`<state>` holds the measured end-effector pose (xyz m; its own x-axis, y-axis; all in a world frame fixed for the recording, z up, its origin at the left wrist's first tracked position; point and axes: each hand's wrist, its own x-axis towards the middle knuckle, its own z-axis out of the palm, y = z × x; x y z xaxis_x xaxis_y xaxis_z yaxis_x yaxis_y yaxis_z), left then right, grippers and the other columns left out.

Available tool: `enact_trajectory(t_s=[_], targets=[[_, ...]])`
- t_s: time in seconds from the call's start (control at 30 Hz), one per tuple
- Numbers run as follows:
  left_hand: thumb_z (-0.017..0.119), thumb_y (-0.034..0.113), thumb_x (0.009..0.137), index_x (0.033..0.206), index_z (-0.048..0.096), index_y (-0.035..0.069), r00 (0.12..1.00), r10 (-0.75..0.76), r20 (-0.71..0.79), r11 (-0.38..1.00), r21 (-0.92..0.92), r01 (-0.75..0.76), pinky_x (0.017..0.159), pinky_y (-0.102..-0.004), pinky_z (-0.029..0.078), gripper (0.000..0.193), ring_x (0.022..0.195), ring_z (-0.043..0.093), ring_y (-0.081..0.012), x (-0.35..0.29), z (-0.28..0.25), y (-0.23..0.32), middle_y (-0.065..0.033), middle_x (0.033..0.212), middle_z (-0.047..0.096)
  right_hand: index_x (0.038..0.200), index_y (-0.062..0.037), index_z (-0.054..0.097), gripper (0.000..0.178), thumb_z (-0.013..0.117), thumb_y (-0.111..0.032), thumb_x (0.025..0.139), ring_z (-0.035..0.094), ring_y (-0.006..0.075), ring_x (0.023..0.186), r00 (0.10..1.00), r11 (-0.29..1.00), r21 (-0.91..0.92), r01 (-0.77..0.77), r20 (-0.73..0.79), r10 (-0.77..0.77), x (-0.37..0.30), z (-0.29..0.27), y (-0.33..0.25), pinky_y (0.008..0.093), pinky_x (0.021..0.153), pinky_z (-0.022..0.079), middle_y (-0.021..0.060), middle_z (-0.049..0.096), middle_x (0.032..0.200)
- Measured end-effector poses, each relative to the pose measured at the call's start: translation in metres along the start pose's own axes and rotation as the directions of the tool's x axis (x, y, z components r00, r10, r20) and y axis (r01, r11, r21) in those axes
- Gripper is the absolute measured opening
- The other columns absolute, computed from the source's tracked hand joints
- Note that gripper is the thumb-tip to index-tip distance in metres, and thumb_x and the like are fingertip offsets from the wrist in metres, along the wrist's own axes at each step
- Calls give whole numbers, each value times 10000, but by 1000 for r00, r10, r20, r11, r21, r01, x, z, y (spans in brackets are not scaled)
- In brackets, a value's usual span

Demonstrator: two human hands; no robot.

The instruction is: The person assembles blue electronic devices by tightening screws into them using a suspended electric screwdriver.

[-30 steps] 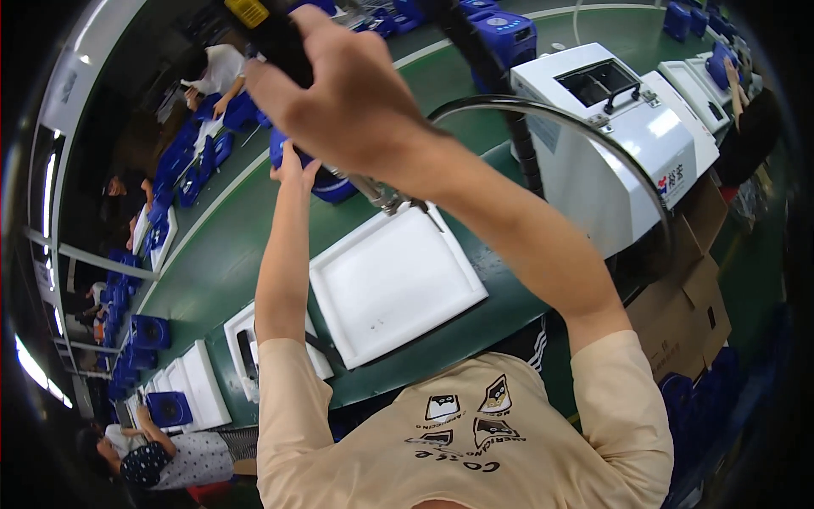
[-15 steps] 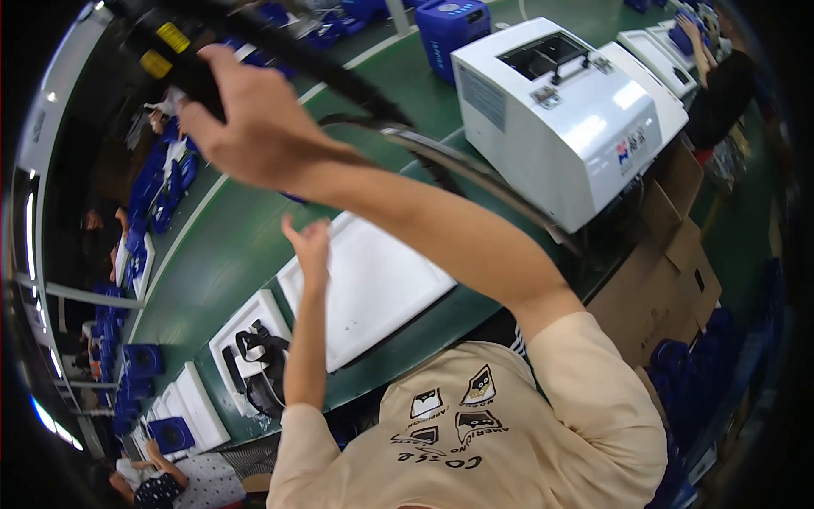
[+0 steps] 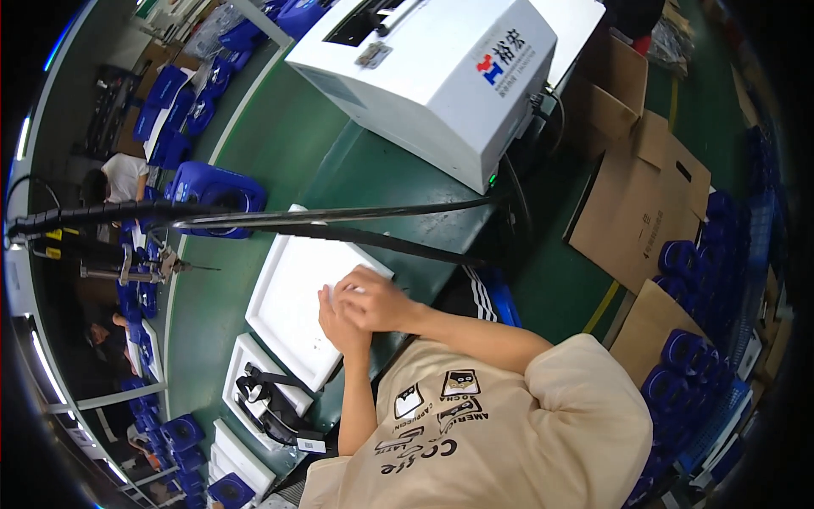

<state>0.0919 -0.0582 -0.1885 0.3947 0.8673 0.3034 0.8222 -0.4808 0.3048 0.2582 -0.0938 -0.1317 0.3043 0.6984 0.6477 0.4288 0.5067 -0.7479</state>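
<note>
Tabletop [image 3: 199,327]: green, its near edge running past the person's body.
Machine [image 3: 441,102]: a white cabinet at the tabletop's right end, reaching its near edge.
Working well: judging by the posture, the fingers do best close together over the tray [image 3: 288,293], so that anything small lands inside its rim; both wrists want to be light, since a press on the near rim could skid the tray, and the forearms clear of the cable [image 3: 386,242] stretched above.
Tray's lie: flat, open side up, beside the tabletop's near edge; its long axis runs roughly along that edge, one end toward the machine, the other toward the small tray [image 3: 233,383].
Strap bundle [image 3: 275,411]: black, across the small tray, near the tabletop's near edge.
Screwdriver [image 3: 119,271]: hung at the tabletop's far edge, its tip toward the tray.
Right hand [image 3: 373,301]: fingers bent, laid over the left hand [image 3: 345,329].
Left hand: fingers close together, partly curled over the tray's near rim; whether either hand pinches anything cannot be told.
</note>
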Motion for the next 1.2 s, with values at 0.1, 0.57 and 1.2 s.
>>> enact_trajectory(t_s=[0.1, 0.57, 1.2], targets=[[621, 202, 962, 1287, 671, 33, 996, 81, -46, 992, 105, -76, 1073, -491, 440, 370, 1313, 563, -426, 17, -22, 49, -245, 1387, 610, 860, -3, 669, 107, 690, -67, 777, 610, 340, 970, 995, 992, -75, -102, -13, 101, -30, -21, 36, 388, 856, 522, 132, 643, 1029], [606, 144, 956, 1267, 672, 19, 995, 24, -93, 998, 61, -18, 1043, -468, 459, 341, 1251, 604, -411, 1, -17, 54, -213, 1317, 653, 1290, -27, 622, 448, 687, -135, 860, 572, 402, 1204, 990, 959, -250, -133, 1, 138, -58, -43, 27, 496, 1033, 475, 215, 573, 1307], [630, 154, 904, 1441, 491, 3, 945, 58, -322, 976, 217, 14, 1155, -583, 255, 575, 1422, 365, -477, -107, -56, -5, -281, 1502, 427, 1096, -22, 653, 313, 671, -63, 787, 603, 329, 1121, 993, 951, -289, 112, 72, -95, -55, -47, 22, 444, 980, 487, 126, 595, 1150]])
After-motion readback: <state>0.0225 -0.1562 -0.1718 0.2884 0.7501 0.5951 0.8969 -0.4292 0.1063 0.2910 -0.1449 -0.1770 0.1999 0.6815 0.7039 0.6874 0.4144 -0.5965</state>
